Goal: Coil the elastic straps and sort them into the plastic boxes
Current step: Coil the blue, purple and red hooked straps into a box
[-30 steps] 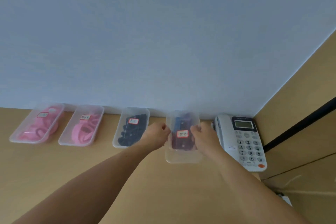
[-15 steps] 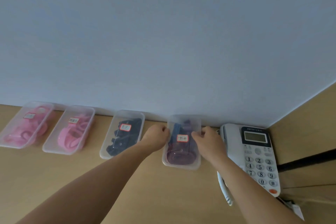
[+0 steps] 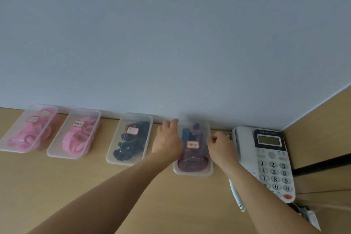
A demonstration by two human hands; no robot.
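A person is reaching both bare arms across a wooden desk (image 3: 57, 186) toward a clear plastic box (image 3: 192, 173), which is sitting at the foot of a pale wall (image 3: 171, 43). The left hand (image 3: 168, 139) is lying along the box's left side, its fingers stretched forward and pressing flat against it. The right hand (image 3: 220, 146) is resting at the box's right side with its fingers curled in. Blur is hiding whether they are pinching the rim or only touching it.

Inside the box, a coiled purple strap (image 3: 191, 164) is lying at the near end. A blue strap (image 3: 185, 136) is showing just beyond a red-bordered label (image 3: 192, 144).

To the left, three more labelled boxes (image 3: 125, 162) are lining the wall. The nearest is holding black straps (image 3: 129, 144) and the other two are holding pink straps (image 3: 72, 144). A white desk telephone (image 3: 269, 159) is sitting just to the right of the right hand.
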